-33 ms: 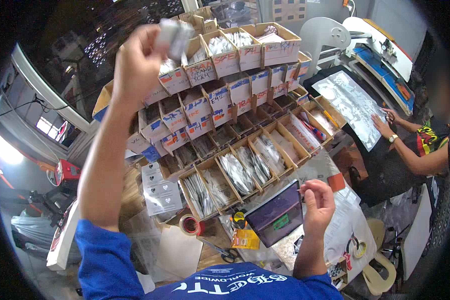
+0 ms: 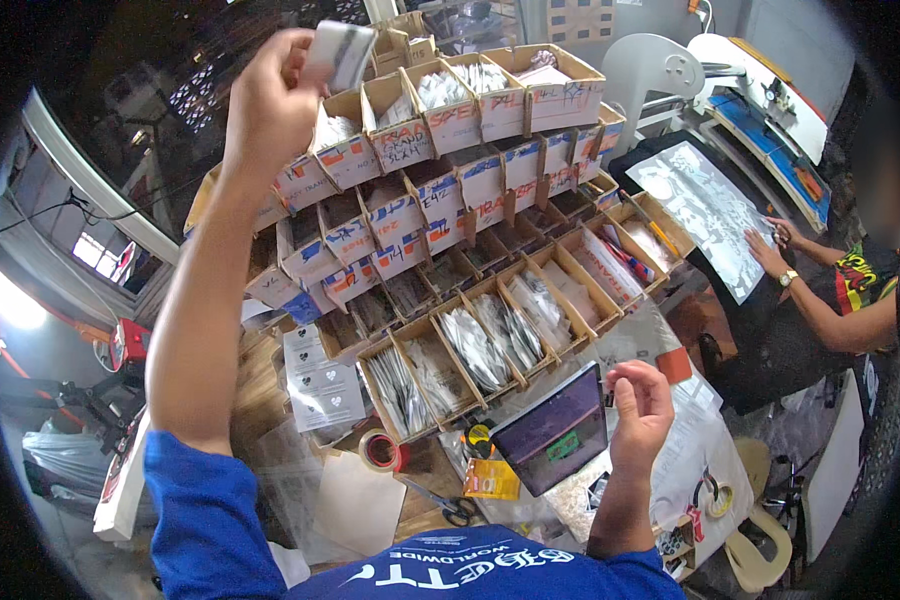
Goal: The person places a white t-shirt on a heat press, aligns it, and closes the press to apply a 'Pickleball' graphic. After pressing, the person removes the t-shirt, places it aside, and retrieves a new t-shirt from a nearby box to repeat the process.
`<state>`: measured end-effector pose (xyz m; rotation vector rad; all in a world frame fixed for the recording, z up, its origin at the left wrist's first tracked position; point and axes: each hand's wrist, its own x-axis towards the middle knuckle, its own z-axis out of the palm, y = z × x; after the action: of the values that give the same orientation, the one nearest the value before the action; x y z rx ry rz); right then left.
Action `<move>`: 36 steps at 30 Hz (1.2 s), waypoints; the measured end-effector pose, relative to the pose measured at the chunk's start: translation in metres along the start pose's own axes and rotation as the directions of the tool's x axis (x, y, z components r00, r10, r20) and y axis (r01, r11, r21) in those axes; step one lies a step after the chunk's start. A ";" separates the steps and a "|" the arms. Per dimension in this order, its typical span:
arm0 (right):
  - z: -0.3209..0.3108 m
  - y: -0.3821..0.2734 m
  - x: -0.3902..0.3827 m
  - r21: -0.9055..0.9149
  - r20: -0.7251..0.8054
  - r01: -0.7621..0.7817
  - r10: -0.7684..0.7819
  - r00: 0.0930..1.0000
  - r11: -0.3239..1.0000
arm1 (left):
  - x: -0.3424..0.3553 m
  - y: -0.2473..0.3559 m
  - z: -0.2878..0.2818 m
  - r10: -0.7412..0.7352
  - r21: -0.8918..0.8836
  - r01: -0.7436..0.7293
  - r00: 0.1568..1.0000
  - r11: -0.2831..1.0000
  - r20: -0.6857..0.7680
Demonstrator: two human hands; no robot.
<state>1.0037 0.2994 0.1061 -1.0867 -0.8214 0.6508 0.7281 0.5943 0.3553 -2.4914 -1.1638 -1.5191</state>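
Observation:
Raised at the upper left, my left hand [image 2: 275, 100] is closed on a small flat white packet [image 2: 341, 52] with a dark band. It is held above the back row of cardboard bins [image 2: 400, 140], several of which hold white packets. My right hand [image 2: 642, 412] is beside the right edge of a dark-screened tablet [image 2: 555, 435], fingers loosely bent and apart, with nothing visible in them. Whether its fingertips touch the tablet edge I cannot tell. In the front row of bins, silvery packets [image 2: 473, 347] stand on edge.
On the wooden table lie a red tape roll [image 2: 382, 452], scissors [image 2: 450, 507], a yellow packet [image 2: 492, 478] and a blank sheet [image 2: 358, 505]. A yellow tape roll [image 2: 717, 500] lies at right. A co-worker's hands [image 2: 767, 245] rest by a printed black cloth [image 2: 700, 215].
My left hand has risen slightly with the packet, which now shows its flat face more sharply. My right hand has shifted very slightly right. The bins stay put.

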 end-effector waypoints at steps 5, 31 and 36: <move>-0.013 0.018 0.010 -0.035 -0.131 -0.045 0.040 0.991 0.998 | 0.058 -0.065 0.024 0.339 0.161 -0.419 0.865 0.894 0.369; 0.060 0.021 0.151 -0.852 0.518 0.461 0.513 0.684 0.247 | -0.222 0.009 0.123 0.223 -0.177 -0.151 0.823 0.972 0.523; 0.083 0.032 0.155 -0.832 0.496 0.546 0.565 0.659 0.094 | -0.243 0.004 0.106 -0.018 -0.147 0.098 0.883 0.984 0.469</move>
<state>1.0170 0.4749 0.1349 -2.1744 -2.3375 0.4504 0.7492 0.4861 0.1138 -3.0800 -1.2063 -1.0888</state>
